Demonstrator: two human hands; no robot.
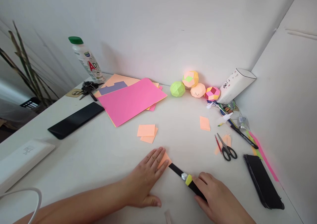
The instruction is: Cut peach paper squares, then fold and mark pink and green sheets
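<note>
My left hand lies flat with fingers stretched out, pressing a small folded-looking piece of orange paper onto the white tabletop. In my right hand is a utility knife with a black and yellow handle. Its long dark blade points up and left, and the tip meets the paper's right corner; I cannot tell whether it is inside a fold. Two more orange paper pieces overlap just beyond my left hand. Another orange piece lies farther right.
Pink sheets lie at the back left near a bottle and a black case. Several paper balls line the wall. Scissors, a phone and a black marker sit right. A white box is left.
</note>
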